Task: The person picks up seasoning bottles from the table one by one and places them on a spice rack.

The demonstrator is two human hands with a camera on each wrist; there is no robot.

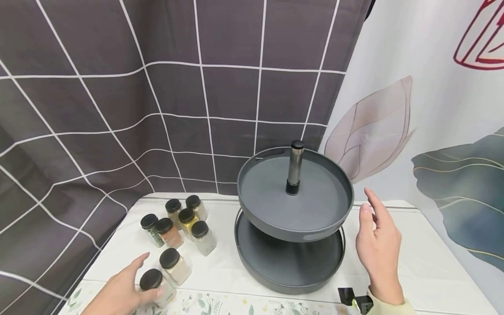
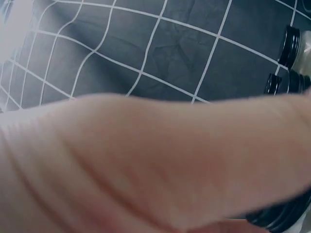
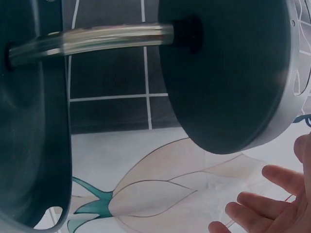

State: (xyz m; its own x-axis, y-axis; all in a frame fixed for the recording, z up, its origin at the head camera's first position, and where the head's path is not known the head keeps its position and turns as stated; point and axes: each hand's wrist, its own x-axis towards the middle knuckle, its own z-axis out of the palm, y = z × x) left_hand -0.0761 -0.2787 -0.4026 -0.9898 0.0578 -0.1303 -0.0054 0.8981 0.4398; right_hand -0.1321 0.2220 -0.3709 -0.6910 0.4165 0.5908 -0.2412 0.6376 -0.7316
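Observation:
My left hand (image 1: 120, 288) reaches around a spice jar (image 1: 151, 280) with a black lid at the front left, index finger stretched past it and thumb over its near side. A second pale-filled jar (image 1: 177, 267) stands just behind it. In the left wrist view, skin covers much of the picture, with a black lid (image 2: 279, 216) partly showing below. My right hand (image 1: 379, 245), fingers loosely extended, hovers beside a two-tier grey round tray stand (image 1: 261, 210) and holds nothing. The right wrist view shows the stand's metal post (image 3: 116, 40) between its tiers.
Several more black-lidded jars, including a green-flecked one (image 1: 155, 236) and a yellow one (image 1: 189, 222), cluster farther back on the white tabletop (image 1: 220, 275). A dark gridded curtain (image 1: 232, 92) hangs behind, and a leaf-patterned white one (image 1: 378, 131) at the right.

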